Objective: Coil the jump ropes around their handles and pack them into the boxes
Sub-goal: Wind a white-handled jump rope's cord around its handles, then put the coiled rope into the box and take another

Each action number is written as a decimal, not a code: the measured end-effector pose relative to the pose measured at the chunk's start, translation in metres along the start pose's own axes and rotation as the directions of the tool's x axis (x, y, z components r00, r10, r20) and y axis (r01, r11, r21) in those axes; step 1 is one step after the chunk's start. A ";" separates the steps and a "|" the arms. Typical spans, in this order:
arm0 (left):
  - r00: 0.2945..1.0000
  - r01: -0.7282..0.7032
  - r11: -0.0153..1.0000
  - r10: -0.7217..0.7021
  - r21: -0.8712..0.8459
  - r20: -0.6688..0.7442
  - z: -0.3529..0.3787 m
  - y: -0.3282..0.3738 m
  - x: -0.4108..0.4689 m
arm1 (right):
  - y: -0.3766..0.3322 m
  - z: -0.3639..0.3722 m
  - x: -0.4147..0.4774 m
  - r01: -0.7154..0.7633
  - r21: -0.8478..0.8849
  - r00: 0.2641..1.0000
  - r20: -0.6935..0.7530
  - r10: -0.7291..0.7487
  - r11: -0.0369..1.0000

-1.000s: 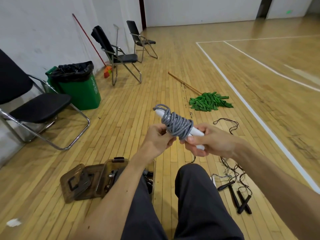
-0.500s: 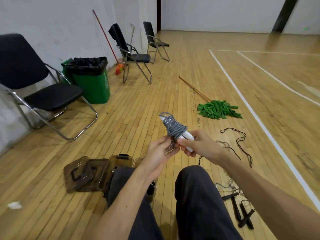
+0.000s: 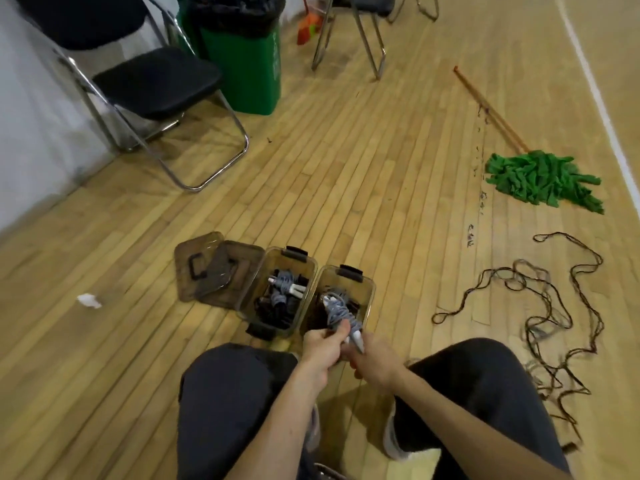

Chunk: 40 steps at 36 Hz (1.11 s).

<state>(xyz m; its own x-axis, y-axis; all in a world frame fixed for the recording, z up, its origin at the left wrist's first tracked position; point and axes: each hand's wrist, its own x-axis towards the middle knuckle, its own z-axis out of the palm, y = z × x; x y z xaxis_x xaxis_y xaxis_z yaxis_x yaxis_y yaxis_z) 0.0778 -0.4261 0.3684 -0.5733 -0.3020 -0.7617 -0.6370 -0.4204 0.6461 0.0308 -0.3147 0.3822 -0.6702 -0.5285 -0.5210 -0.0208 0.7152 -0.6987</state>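
Left hand (image 3: 323, 345), right hand (image 3: 373, 362) around grey-corded white handle (image 3: 357, 340)

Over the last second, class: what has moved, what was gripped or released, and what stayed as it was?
The coiled grey jump rope came down from in front of the person to the open right box, carried by both hands. Nothing was let go: the left hand and right hand keep gripping it. The left box, lids and loose ropes stayed put.
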 end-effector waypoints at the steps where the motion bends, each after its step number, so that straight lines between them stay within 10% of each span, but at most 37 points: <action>1: 1.000 0.019 1.000 -0.019 0.012 -0.018 -0.003 -0.005 0.015 | 0.006 0.007 0.013 -0.028 0.000 0.999 0.020 0.028 1.000; 11: 0.962 0.195 0.981 -0.189 0.013 -0.197 -0.029 0.010 0.141 | 0.017 0.028 0.130 -0.229 0.004 0.972 0.064 0.228 0.973; 20: 0.888 0.286 0.911 -0.135 0.297 -0.439 -0.124 0.023 0.273 | -0.013 0.078 0.257 0.047 -0.097 0.946 0.323 -0.013 0.994; 33: 0.915 0.339 0.863 -0.210 0.374 -0.345 -0.167 -0.049 0.397 | 0.036 0.172 0.373 -0.014 -0.168 0.911 0.405 0.082 0.986; 40: 0.922 0.367 0.594 -0.132 0.716 -0.364 -0.159 -0.030 0.391 | 0.040 0.192 0.377 0.067 -0.245 0.918 0.396 0.037 0.967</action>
<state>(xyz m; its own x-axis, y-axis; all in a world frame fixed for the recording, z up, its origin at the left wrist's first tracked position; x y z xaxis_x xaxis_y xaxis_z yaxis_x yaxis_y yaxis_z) -0.0453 -0.6677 0.0433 -0.2573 -0.5341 -0.8053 -0.9577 0.2519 0.1389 -0.0799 -0.5731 0.0638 -0.3223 -0.6397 -0.6978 -0.2466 0.7684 -0.5906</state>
